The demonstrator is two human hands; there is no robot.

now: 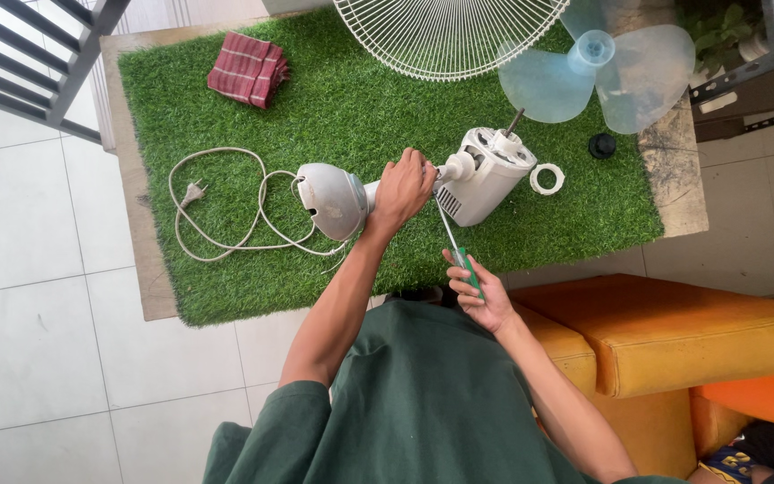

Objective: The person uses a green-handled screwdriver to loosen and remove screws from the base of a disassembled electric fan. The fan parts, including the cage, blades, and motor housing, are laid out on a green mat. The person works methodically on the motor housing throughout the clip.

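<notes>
Left hand (pixel 402 190): grip closed around the neck of the white fan body (pixel 481 175), lying on its side on the green turf mat (pixel 351 108) that covers the counter (pixel 687 184). Right hand (pixel 481 291): grip closed on the green-handled screwdriver (pixel 459 251), shaft angled up to the motor housing. Domed base (pixel 331 199) just left of the left hand; cord and plug (pixel 217 202) looped beyond. Blade (pixel 597 76), wire guard (pixel 445 36), white ring (pixel 546 178), black cap (pixel 601 145) and red cloth (pixel 246 69) set apart on the mat.
</notes>
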